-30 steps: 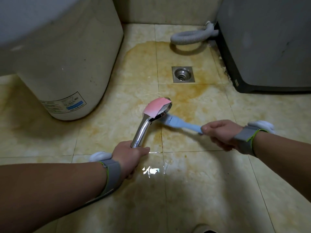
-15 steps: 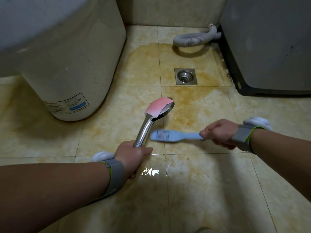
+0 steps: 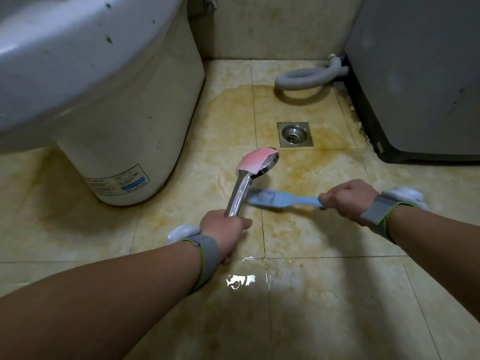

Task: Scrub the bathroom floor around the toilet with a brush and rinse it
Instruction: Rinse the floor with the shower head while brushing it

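Observation:
My left hand [image 3: 225, 231] grips the chrome handle of a shower head [image 3: 249, 179], whose face points down at the wet tiled floor [image 3: 324, 237]; a pink patch covers its back. My right hand [image 3: 348, 198] grips the handle of a light blue brush [image 3: 280, 200]. The brush head lies on the floor just right of the shower handle. The white toilet [image 3: 124, 113] stands at the left, its base about a tile away from the brush. Brown stains spread over the tiles around the drain.
A square steel floor drain [image 3: 294, 134] sits beyond the shower head. A grey corrugated hose [image 3: 306, 79] curls by the back wall. A grey appliance [image 3: 420, 79] stands at the right on a dark base. A bright reflection shows on the wet tile near me.
The brush head has swept left and then back a little across the tile by the shower handle. The view has pulled back and tilted up, showing more of the toilet bowl.

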Demonstrator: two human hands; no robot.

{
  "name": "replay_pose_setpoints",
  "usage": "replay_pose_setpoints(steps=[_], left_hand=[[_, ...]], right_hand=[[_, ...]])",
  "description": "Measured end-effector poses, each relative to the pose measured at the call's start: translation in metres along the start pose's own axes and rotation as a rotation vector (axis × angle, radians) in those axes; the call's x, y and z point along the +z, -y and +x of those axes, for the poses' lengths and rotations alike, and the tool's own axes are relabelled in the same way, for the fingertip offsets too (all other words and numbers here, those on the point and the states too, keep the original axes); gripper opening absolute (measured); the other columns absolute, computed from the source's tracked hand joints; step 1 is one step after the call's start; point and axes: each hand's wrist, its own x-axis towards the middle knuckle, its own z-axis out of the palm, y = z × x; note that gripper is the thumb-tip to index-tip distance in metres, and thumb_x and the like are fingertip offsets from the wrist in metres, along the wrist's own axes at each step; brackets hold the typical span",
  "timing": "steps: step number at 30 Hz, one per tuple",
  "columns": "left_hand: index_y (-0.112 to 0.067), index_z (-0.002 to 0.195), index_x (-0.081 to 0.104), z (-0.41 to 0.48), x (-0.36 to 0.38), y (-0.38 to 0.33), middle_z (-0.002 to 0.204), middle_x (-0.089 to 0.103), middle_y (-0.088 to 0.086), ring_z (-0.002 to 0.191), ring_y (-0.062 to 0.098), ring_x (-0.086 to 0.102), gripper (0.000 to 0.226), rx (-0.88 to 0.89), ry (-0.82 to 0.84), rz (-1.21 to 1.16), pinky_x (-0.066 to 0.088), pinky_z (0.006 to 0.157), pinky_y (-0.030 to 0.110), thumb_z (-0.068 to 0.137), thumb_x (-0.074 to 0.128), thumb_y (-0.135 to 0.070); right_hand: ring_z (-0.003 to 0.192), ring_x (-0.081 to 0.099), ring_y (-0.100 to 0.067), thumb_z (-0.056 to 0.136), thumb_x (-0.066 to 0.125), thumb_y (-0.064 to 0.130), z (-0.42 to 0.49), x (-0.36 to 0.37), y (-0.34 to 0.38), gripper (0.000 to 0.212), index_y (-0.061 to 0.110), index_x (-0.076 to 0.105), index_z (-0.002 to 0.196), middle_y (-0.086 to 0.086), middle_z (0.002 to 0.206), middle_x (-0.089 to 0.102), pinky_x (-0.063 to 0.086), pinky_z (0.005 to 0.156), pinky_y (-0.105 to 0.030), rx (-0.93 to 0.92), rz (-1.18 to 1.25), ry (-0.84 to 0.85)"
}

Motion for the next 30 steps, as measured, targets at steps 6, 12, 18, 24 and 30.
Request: replay_pose_setpoints(steps=[6,12,18,24,30], left_hand=[[-0.013,0.066,0.049,0.014,0.005,-0.012,0.055,0.043,0.01,0.038,0.021,0.036,0.026,0.017,-0.032,0.009,0.032,0.041,0.022,0.079,0.07,-0.02],[-0.012,0.068,0.048,0.025,0.006,-0.026,0.052,0.043,0.01,0.04,0.023,0.037,0.026,0.089,-0.035,0.019,0.034,0.043,0.025,0.079,0.069,-0.023],[-0.016,0.076,0.046,0.044,0.008,-0.044,0.055,0.045,0.007,0.04,0.023,0.039,0.029,0.159,-0.051,0.038,0.035,0.042,0.024,0.078,0.071,-0.031],[-0.014,0.08,0.05,0.061,0.014,-0.058,0.058,0.049,0.009,0.043,0.023,0.042,0.029,0.169,-0.066,-0.007,0.036,0.043,0.025,0.08,0.07,-0.036],[-0.015,0.08,0.049,0.067,0.025,-0.066,0.057,0.048,0.007,0.041,0.02,0.04,0.027,0.168,-0.041,-0.051,0.034,0.041,0.023,0.081,0.068,-0.035]], right_hand=[[0.057,0.051,-0.03,0.086,0.056,0.034,0.021,-0.012,-0.008,0.034,0.007,0.07,0.069,-0.011,0.057,0.053,0.044,0.059,-0.029,0.01,-0.09,-0.367],[0.041,0.04,-0.015,0.088,0.058,0.034,0.037,0.009,0.012,0.028,0.013,0.076,0.085,0.003,0.043,0.045,0.029,0.04,-0.017,-0.061,0.15,-0.268],[0.046,0.041,-0.024,0.089,0.057,0.03,0.055,0.023,0.013,0.041,-0.009,0.07,0.087,-0.014,0.059,0.047,0.034,0.035,-0.013,-0.017,0.114,-0.295],[0.042,0.039,-0.02,0.088,0.057,0.034,0.06,0.018,0.02,0.032,0.008,0.074,0.082,-0.008,0.054,0.048,0.029,0.042,-0.019,0.025,0.264,-0.225],[0.038,0.036,-0.017,0.089,0.058,0.032,0.061,0.003,0.004,0.033,0.005,0.075,0.084,-0.004,0.049,0.046,0.022,0.023,-0.012,0.023,0.129,-0.265]])
